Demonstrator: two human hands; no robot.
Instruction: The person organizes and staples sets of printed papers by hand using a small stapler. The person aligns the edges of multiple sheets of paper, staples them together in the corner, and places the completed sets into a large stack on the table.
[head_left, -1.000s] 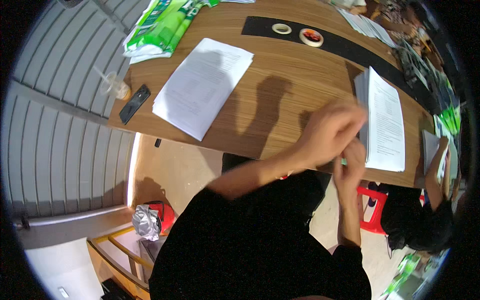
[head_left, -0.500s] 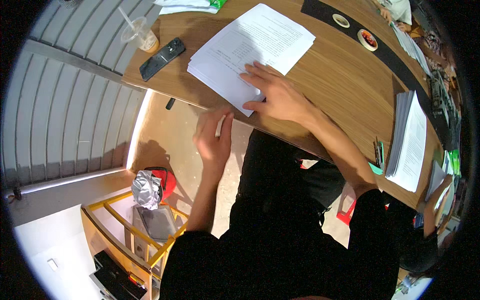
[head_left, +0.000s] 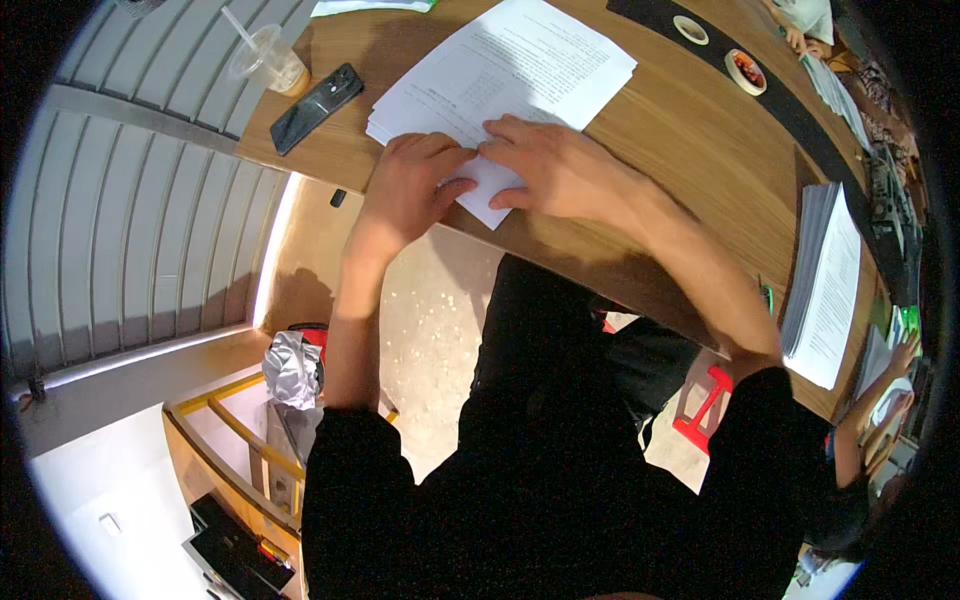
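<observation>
Both hands rest on the near part of a stack of printed white sheets on the wooden table. My left hand is at the stack's near-left edge, fingers bent on the paper and thumb apart. Just right of it, my right hand lies open on the top sheet, fingers spread. Left of this stack are a black phone and a plastic cup with a straw.
A second paper stack stands at right, tape rolls lie on a black strip. Other people's hands handle paper at the right edge. A grey slatted wall is left, a red stool below the table.
My hands have moved leftward from near the right stack to the left one; the left hand came up onto the paper last. The view has turned, shifting the table rightward.
</observation>
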